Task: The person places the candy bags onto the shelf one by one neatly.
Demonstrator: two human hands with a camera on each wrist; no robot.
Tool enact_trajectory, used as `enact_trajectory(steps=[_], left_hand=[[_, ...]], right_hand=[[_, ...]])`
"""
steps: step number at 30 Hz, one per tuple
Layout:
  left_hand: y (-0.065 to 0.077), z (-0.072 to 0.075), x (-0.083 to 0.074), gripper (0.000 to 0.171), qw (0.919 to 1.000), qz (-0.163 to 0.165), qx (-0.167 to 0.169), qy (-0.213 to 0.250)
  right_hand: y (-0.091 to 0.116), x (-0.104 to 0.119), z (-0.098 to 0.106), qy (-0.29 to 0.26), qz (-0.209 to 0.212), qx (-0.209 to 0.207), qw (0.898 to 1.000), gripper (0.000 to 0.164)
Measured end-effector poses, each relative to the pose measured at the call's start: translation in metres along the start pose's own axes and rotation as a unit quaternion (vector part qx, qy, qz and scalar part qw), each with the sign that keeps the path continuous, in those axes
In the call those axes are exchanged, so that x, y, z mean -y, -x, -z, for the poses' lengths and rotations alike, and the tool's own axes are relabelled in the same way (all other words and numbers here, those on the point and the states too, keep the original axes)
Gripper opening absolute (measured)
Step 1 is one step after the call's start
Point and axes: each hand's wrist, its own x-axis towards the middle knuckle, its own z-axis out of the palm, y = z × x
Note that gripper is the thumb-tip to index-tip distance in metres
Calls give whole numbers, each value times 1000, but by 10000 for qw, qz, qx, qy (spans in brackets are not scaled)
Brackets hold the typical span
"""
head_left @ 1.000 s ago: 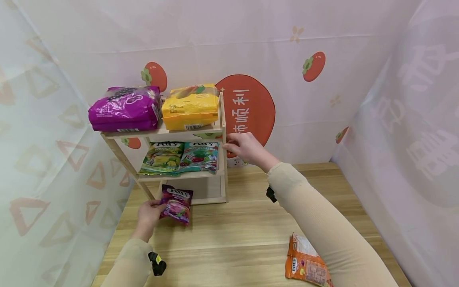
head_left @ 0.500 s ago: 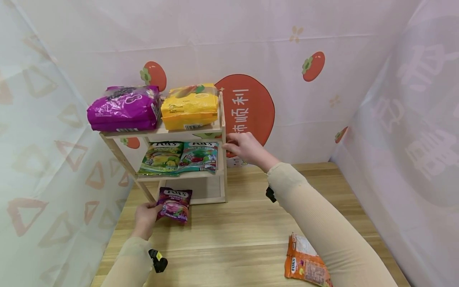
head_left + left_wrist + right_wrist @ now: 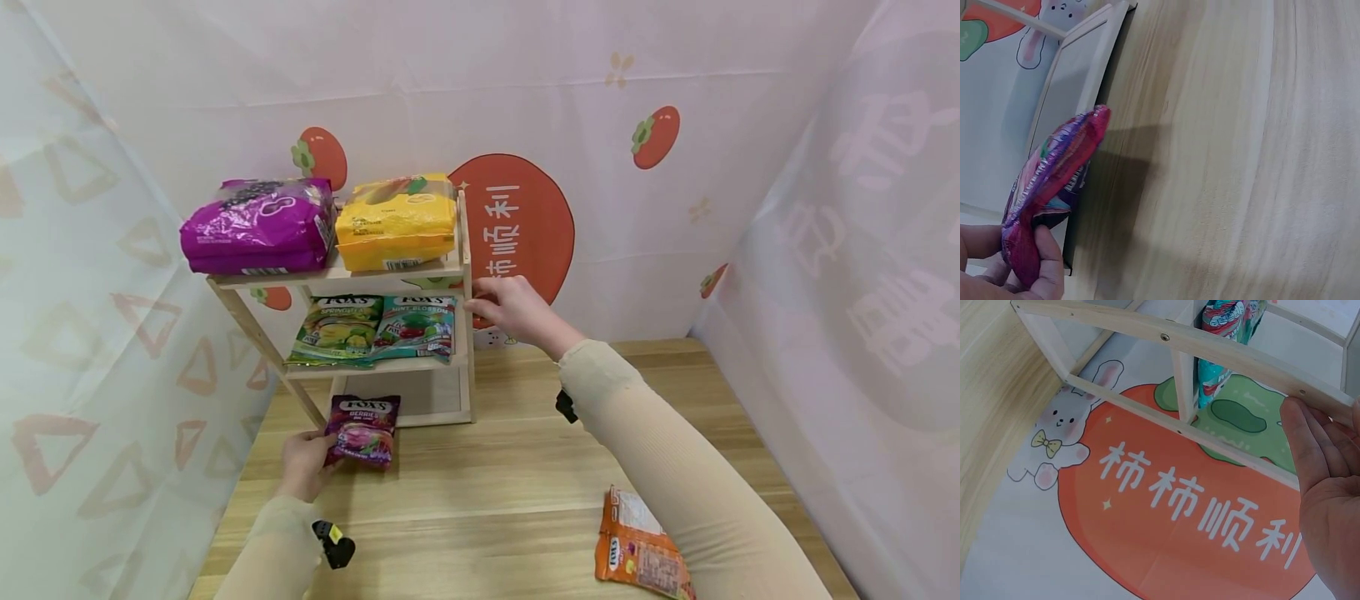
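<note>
My left hand (image 3: pixel 303 461) pinches the left edge of a purple FOX'S berries candy bag (image 3: pixel 365 432). The bag hangs tilted in front of the lowest level of a small wooden shelf (image 3: pixel 442 419). In the left wrist view, thumb and fingers squeeze one end of the candy bag (image 3: pixel 1054 169), seen edge-on above the table. My right hand (image 3: pixel 517 308) grips the shelf's right front post at middle height. Up close in the right wrist view, the fingers of the right hand (image 3: pixel 1329 469) lie along the wooden post (image 3: pixel 1229 356); its thumb is mostly cut off.
A green candy bag (image 3: pixel 341 329) and a teal one (image 3: pixel 416 327) lean on the middle level. A large purple pack (image 3: pixel 262 229) and a yellow pack (image 3: pixel 397 225) sit on top. An orange bag (image 3: pixel 641 550) lies on the table (image 3: pixel 480 517), partly under the right forearm.
My left hand has shifted slightly left and down with the purple candy bag, which has turned to sit straighter, facing the head camera. The right hand has stayed on the shelf post.
</note>
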Motion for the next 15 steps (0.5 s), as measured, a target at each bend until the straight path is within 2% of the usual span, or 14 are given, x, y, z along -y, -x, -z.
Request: enact_trajectory(steps=[4,9,12,15], left_hand=[[1,-1,5,58,9998,-168,29,98],[4,-4,14,64,9979,-644,-89,-23],[5,-5,20,66,9937,-986,-225,-493],[5,-7,27,66,9811,-1272,-456,-1382]], right_hand=[[0,0,0,45,-6,-17,10000,20],[0,0,0,-21,-6,-17,10000,18],[0,0,0,-11,-15,-2,10000,17],[1,1,0,13,-35,0,10000,17]])
